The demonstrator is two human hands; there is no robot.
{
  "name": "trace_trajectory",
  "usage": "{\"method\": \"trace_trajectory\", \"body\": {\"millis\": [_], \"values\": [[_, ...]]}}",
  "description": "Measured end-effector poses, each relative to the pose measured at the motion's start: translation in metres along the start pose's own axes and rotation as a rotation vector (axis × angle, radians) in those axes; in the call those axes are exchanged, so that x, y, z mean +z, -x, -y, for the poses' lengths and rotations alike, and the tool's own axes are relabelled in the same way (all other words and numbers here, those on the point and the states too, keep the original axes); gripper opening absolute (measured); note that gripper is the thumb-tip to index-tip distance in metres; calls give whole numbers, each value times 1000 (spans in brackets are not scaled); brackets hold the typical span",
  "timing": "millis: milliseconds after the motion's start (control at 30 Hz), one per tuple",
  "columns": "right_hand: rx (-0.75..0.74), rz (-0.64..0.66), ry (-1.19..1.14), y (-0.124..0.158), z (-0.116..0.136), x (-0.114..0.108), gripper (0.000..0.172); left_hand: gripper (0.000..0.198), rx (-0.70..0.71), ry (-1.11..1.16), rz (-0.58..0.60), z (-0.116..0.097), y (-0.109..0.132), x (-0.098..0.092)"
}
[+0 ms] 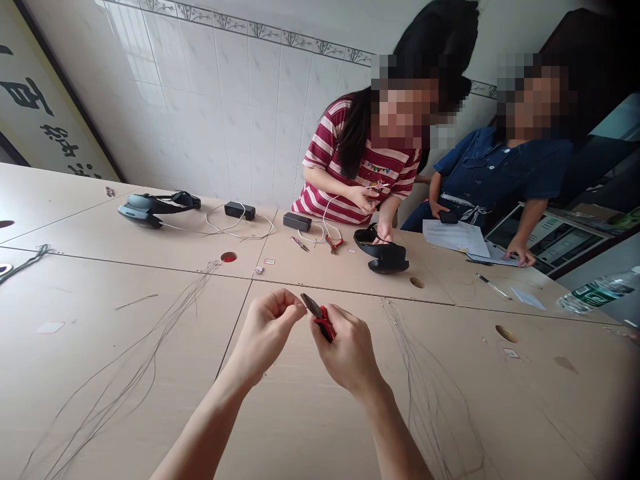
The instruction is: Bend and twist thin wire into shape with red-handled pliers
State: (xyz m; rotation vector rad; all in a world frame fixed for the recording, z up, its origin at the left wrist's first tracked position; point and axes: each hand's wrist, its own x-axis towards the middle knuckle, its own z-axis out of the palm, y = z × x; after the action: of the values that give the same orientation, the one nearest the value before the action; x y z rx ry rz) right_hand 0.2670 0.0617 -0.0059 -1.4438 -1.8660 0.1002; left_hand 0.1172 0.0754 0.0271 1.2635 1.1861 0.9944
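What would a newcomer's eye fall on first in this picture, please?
Probably the red-handled pliers in the right hand, close to the pinched left hand, near the centre. Behind them, a person in a red-striped shirt has one hand at a black headset. Thin strands lie on the table, left and right of the forearms.

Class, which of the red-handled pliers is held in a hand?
The pliers in the right hand; the other red-handled pair lies on the table, near the black headset.
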Motion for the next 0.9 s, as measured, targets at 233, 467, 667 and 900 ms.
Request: {"method": "trace_trajectory", "body": {"millis": [233,467,667,900], "values": [[80,131,-248,-1,4,-14,21,18,1,8,3,0,-2,-2],[119,169,-423,-2,3,-25,17,20,-27,17,48,0,-3,-5],[171,116,-576,-1,4,-26,18,17,-16,46,69,-3,-3,-4],[166,139,-617,-2,8,-25,20,19,-12,54,96,0,-1,-5]]}}
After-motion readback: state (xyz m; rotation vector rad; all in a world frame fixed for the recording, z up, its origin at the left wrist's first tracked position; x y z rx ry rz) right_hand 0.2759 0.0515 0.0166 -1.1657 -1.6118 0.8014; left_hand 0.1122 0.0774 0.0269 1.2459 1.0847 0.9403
